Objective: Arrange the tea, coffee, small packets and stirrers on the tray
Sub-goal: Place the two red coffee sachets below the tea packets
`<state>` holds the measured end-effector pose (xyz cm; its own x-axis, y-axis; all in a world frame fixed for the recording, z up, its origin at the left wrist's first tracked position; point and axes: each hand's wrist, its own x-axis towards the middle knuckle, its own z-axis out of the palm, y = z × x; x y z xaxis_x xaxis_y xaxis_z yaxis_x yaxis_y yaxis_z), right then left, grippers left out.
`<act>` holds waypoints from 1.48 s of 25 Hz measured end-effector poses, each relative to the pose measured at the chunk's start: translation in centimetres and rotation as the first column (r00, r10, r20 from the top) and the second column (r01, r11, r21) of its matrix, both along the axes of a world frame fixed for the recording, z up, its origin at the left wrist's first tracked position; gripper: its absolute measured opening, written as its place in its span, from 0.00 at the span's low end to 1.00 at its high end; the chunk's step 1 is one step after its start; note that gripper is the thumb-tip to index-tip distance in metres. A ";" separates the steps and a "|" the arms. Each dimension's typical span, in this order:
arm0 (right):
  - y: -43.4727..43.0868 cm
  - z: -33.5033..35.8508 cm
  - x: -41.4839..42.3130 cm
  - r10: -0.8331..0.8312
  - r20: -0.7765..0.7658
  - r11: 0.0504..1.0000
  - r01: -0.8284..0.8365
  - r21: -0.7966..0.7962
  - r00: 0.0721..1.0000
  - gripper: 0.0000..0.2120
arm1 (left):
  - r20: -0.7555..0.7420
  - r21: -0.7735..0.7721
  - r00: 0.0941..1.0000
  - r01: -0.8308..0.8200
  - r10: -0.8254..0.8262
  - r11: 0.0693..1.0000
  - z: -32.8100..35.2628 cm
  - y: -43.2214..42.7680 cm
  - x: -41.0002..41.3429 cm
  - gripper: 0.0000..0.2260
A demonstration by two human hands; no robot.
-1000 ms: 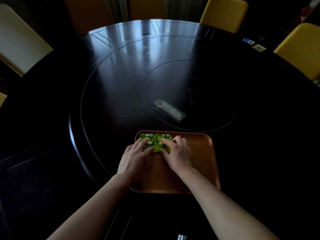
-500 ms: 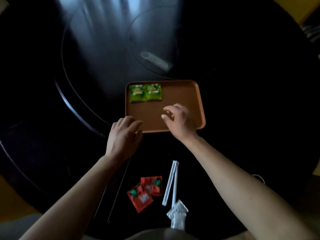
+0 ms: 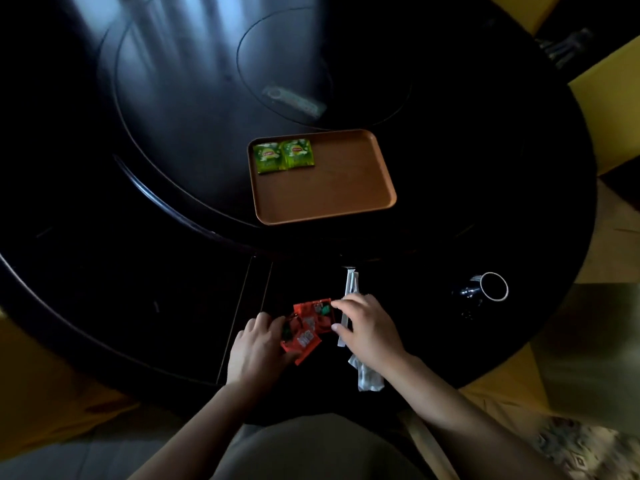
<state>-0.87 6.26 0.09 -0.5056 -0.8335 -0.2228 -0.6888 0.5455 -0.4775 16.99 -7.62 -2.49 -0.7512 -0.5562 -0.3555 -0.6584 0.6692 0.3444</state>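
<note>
Currently both hands, left hand [image 3: 258, 344] and right hand [image 3: 367, 329], curl loosely onto the red packets [image 3: 306, 329] below the tray [image 3: 346, 199]; firm grasp unconfirmed. Overlapping packets may slip apart.

Ahead of both hands we see bare dark table [image 3: 433, 237] up to the tray [image 3: 388, 202], nothing in the lane. On the tray, only the far-left corner is taken, by two green tea packets [image 3: 283, 156] lying side by side; the rest is open floor. Right of the right hand [image 3: 367, 329] stands a cup [image 3: 493, 286], well apart. White stirrers [image 3: 349, 284] lie partly under that hand, and white packets [image 3: 369, 377] just behind its wrist. Red packets [image 3: 306, 329] fill the gap between it and the left hand [image 3: 256, 344].
</note>
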 end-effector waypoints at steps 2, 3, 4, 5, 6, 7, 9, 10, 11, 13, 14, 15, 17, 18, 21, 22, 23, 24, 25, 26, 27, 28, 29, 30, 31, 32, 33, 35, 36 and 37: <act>-1.5 -0.4 0.1 0.093 -0.049 0.996 -0.092 0.019 0.994 0.25 | -0.010 -0.069 1.000 -0.004 0.003 0.998 -0.1 0.6 -0.5 0.29; -2.2 -0.6 0.0 0.141 -0.076 0.990 -0.138 0.039 0.987 0.26 | -0.017 -0.096 1.000 -0.017 0.016 0.995 -0.1 0.8 -0.7 0.28; -2.8 -0.7 -0.1 0.191 -0.102 0.981 -0.186 0.063 0.976 0.27 | -0.019 -0.107 0.999 -0.043 0.041 0.993 -0.1 1.1 -1.0 0.27; -3.3 -0.9 -0.3 0.237 -0.124 0.970 -0.227 0.089 0.964 0.28 | -0.020 -0.106 0.997 -0.072 0.070 0.992 -0.1 1.2 -1.1 0.27; -3.6 -1.1 -0.5 0.283 -0.143 0.956 -0.268 0.116 0.948 0.28 | -0.030 -0.096 0.994 -0.106 0.104 0.990 -0.2 1.3 -1.1 0.26; -3.9 -1.2 -0.6 0.336 -0.161 0.938 -0.314 0.144 0.928 0.29 | -0.053 -0.087 0.989 -0.144 0.140 0.986 -0.2 1.5 -1.2 0.26; -4.0 -1.5 -0.7 0.426 -0.185 0.901 -0.395 0.181 0.886 0.27 | -0.105 -0.086 0.975 -0.203 0.194 0.975 0.0 2.0 -1.1 0.24; -4.0 -1.6 -0.7 0.448 -0.195 0.890 -0.416 0.185 0.872 0.24 | -0.132 -0.081 0.969 -0.222 0.211 0.972 0.1 2.2 -1.1 0.22; -3.9 -1.7 -0.8 0.455 -0.202 0.888 -0.423 0.183 0.867 0.21 | -0.158 -0.058 0.958 -0.250 0.238 0.967 0.4 2.5 -1.1 0.18; -3.6 -1.8 -1.0 0.440 -0.204 0.896 -0.413 0.163 0.874 0.15 | -0.194 0.058 0.909 -0.365 0.369 0.929 1.0 3.0 -1.0 0.12; -3.6 -1.8 -1.2 0.438 -0.198 0.897 -0.413 0.154 0.877 0.15 | -0.189 0.130 0.869 -0.440 0.458 0.889 1.5 3.2 -1.0 0.11; -3.6 -1.9 -1.3 0.438 -0.191 0.898 -0.416 0.147 0.879 0.17 | -0.180 0.194 0.825 -0.505 0.536 0.841 1.8 3.4 -1.0 0.10; -4.0 -2.1 -1.4 0.442 -0.184 0.896 -0.423 0.137 0.878 0.20 | -0.191 0.278 0.742 -0.587 0.643 0.760 2.3 3.7 -0.7 0.08; -4.2 -2.1 -1.5 0.442 -0.186 0.896 -0.423 0.134 0.877 0.20 | -0.207 0.307 0.703 -0.614 0.680 0.727 2.5 3.8 -0.4 0.08; -4.3 -1.6 -1.9 0.383 -0.105 0.924 -0.380 0.047 0.918 0.12 | -0.259 0.332 0.615 -0.668 0.745 0.666 3.3 4.0 0.2 0.06; -4.3 -1.3 -2.3 0.328 -0.031 0.944 -0.329 0.001 0.944 0.09 | -0.276 0.320 0.589 -0.689 0.760 0.650 3.5 4.1 0.2 0.06; -4.2 -1.1 -2.7 0.265 0.047 0.964 -0.263 -0.037 0.963 0.06 | -0.296 0.302 0.564 -0.710 0.771 0.636 3.6 4.1 0.3 0.06; -4.1 -0.8 -3.2 0.202 0.120 0.979 -0.195 -0.065 0.972 0.03 | -0.324 0.276 0.543 -0.729 0.775 0.626 3.7 4.2 0.2 0.07; -3.9 -0.5 -3.8 0.151 0.175 0.987 -0.137 -0.088 0.973 0.01 | -0.354 0.250 0.530 -0.740 0.770 0.624 3.9 4.3 0.1 0.08; -3.7 -0.2 -4.3 0.118 0.202 0.989 -0.097 -0.111 0.972 0.02 | -0.379 0.233 0.525 -0.743 0.762 0.627 4.0 4.3 0.0 0.08; -3.5 0.1 -4.8 0.097 0.214 0.989 -0.070 -0.131 0.972 0.03 | -0.391 0.232 0.520 -0.742 0.759 0.629 4.1 4.1 -0.2 0.08; -3.4 0.5 -5.4 0.081 0.225 0.988 -0.048 -0.148 0.971 0.04 | -0.399 0.241 0.513 -0.741 0.760 0.627 4.1 3.9 -0.4 0.07; -3.4 0.9 -5.9 0.064 0.240 0.987 -0.025 -0.160 0.969 0.05 | -0.409 0.255 0.504 -0.737 0.761 0.626 4.2 3.4 -0.7 0.07; -3.4 1.4 -6.4 0.043 0.258 0.985 0.001 -0.171 0.965 0.05 | -0.420 0.271 0.496 -0.730 0.760 0.627 4.4 2.9 -1.0 0.07; -3.6 2.0 -6.8 0.020 0.273 0.983 0.031 -0.180 0.962 0.04 | -0.426 0.291 0.492 -0.720 0.759 0.630 4.7 2.2 -1.5 0.06; -4.0 2.5 -7.1 -0.007 0.280 0.980 0.062 -0.189 0.960 0.04 | -0.428 0.314 0.488 -0.709 0.761 0.632 4.9 1.1 -2.0 0.06; -4.6 3.1 -7.5 -0.033 0.282 0.976 0.092 -0.199 0.959 0.03 | -0.428 0.336 0.487 -0.697 0.762 0.634 5.1 0.1 -2.5 0.05; -5.6 4.0 -8.1 -0.090 0.275 0.961 0.156 -0.227 0.957 0.04 | -0.446 0.363 0.504 -0.653 0.740 0.664 5.7 -2.0 -3.8 0.05; -6.1 4.4 -8.4 -0.113 0.262 0.954 0.178 -0.240 0.958 0.05 | -0.468 0.371 0.511 -0.627 0.721 0.685 6.1 -2.9 -4.5 0.04; -6.7 4.7 -8.8 -0.132 0.248 0.948 0.196 -0.253 0.960 0.05 | -0.490 0.379 0.516 -0.600 0.703 0.705 6.3 -3.8 -5.4 0.04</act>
